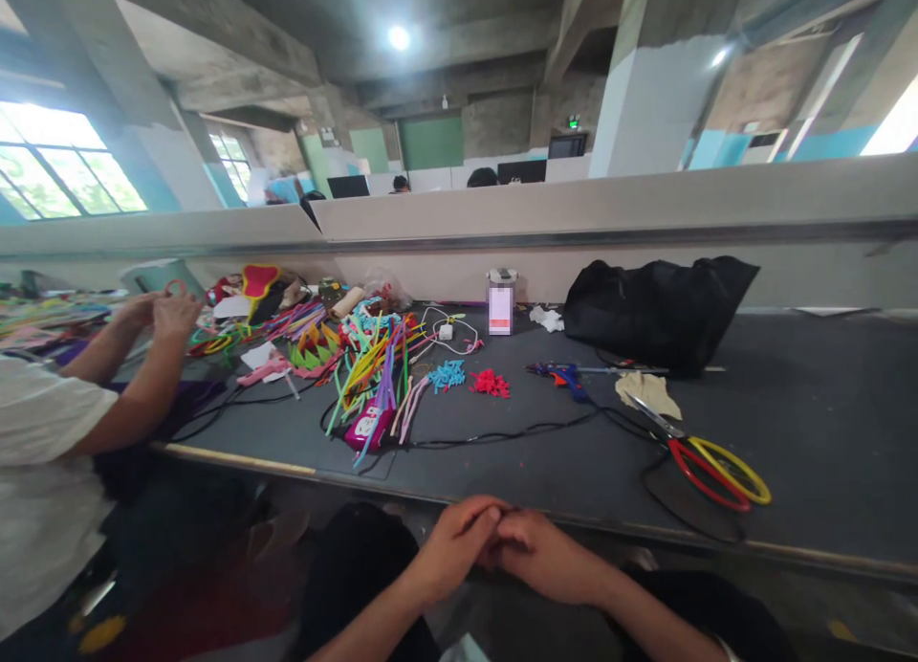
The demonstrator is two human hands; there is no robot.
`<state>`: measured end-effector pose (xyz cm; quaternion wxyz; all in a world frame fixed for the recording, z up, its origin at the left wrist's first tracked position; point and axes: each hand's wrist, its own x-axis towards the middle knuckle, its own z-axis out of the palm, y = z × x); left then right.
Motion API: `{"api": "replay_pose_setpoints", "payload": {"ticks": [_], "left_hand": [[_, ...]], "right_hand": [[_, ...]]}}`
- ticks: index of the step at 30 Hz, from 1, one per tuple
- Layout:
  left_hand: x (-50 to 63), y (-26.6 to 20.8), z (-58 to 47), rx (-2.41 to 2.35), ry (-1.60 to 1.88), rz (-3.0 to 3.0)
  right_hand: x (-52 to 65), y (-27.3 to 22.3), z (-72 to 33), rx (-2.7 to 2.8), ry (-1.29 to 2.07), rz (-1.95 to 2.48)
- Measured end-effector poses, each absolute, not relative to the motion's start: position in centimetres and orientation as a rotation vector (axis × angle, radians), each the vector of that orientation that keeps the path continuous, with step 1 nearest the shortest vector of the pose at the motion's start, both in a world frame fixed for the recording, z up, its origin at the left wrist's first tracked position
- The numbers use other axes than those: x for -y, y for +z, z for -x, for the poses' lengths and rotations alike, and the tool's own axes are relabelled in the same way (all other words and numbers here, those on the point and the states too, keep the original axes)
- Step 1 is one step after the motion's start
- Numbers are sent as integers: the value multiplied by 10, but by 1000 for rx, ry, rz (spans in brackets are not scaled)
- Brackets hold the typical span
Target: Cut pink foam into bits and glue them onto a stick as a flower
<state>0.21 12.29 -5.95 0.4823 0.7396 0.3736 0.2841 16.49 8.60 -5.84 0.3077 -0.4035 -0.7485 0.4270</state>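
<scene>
Touching hands (459, 542) (541, 554) — black bag (649, 308), contents hidden

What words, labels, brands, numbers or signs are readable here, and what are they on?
No text can be read.
Green lit sign at the back: too small to read.
Pale upright panel on the table: pixelated, unreadable.
Magenta item with white markings: too blurred to make out any lettering.

Two piles of bits (491, 384), one scissors (676, 438), one black bag (649, 308) — one glue gun (574, 383), perhaps
</scene>
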Motion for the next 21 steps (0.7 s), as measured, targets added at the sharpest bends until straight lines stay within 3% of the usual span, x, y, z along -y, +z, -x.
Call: {"api": "replay_pose_setpoints", "payload": {"ticks": [3, 8, 15, 21], "left_hand": [[-115, -50, -1, -940, 695, -1943], [-146, -39, -1, -981, 1116, -2433], [-204, -41, -32, -1069, 948, -2502], [-240, -45, -70, -1151, 1102, -2344]], "right_hand": [[-78, -49, -181, 1975, 959, 1190], [-98, -54, -193, 1927, 609, 1323], [-103, -68, -189, 2034, 488, 1261], [-158, -43, -276, 1616, 228, 1778]]}}
